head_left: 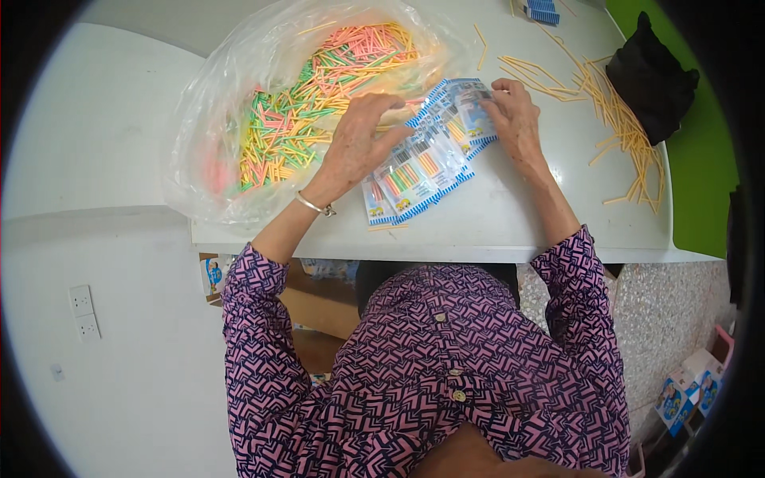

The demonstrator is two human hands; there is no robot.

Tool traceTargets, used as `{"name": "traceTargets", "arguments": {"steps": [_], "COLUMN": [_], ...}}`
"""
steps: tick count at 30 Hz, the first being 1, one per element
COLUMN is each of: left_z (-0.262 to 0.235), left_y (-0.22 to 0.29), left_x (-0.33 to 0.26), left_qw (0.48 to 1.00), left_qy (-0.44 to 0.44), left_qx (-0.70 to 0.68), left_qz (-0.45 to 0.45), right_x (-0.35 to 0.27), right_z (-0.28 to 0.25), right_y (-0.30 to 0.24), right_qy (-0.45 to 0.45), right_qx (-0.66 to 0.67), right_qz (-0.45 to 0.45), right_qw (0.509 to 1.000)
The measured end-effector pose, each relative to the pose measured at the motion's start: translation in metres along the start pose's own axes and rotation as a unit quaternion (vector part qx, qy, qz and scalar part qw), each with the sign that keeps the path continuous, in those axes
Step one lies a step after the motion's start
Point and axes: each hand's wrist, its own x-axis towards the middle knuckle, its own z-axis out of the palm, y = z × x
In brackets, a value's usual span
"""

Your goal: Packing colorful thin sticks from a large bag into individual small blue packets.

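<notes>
Small clear packets with blue-and-white striped edges lie overlapped on the table in front of me. Rows of pink, green and yellow sticks show through their windows. At the right end of the pile, my right hand has its thumb and fingers at the edge of an upper packet, seemingly gripping it. My left hand, with a bracelet at the wrist, is over the left side of the packets. Its thumb and forefinger are apart, with nothing seen between them; its other fingers are partly hidden.
A large clear plastic bag of loose short coloured sticks lies open at the left on the white table. Long yellow sticks are scattered at the right beside a black cloth-like item. Printed boxes stand low at the right.
</notes>
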Motion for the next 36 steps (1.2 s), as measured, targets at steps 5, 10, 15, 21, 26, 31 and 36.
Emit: {"name": "traceTargets", "arguments": {"steps": [5, 10, 15, 21, 26, 31, 36], "left_z": [-0.001, 0.005, 0.004, 0.005, 0.006, 0.001, -0.03], "left_y": [0.003, 0.025, 0.033, 0.026, 0.025, -0.024, -0.123], "left_x": [0.031, 0.047, 0.039, 0.027, 0.029, 0.056, 0.104], "left_qw": [0.999, 0.991, 0.994, 0.992, 0.998, 0.991, 0.932], "left_qy": [0.031, 0.077, 0.057, 0.05, 0.025, -0.001, -0.033], "left_qx": [-0.009, -0.037, -0.089, -0.106, -0.036, -0.129, 0.319], "left_qz": [-0.008, 0.099, 0.035, -0.039, -0.055, 0.024, 0.172], "right_x": [0.005, 0.008, -0.004, -0.006, -0.003, -0.002, 0.006], "right_z": [-0.017, -0.042, -0.035, -0.029, -0.029, -0.03, -0.034], "right_y": [-0.012, -0.067, -0.074, -0.077, -0.077, -0.061, -0.045], "right_qy": [0.039, -0.137, -0.118, -0.17, -0.194, -0.169, -0.156], "right_qx": [0.029, 0.173, 0.241, 0.284, 0.24, 0.267, 0.303], "right_qz": [-0.049, -0.091, 0.007, 0.046, 0.031, 0.012, 0.1], "right_qw": [0.998, 0.971, 0.963, 0.943, 0.951, 0.949, 0.935]}}
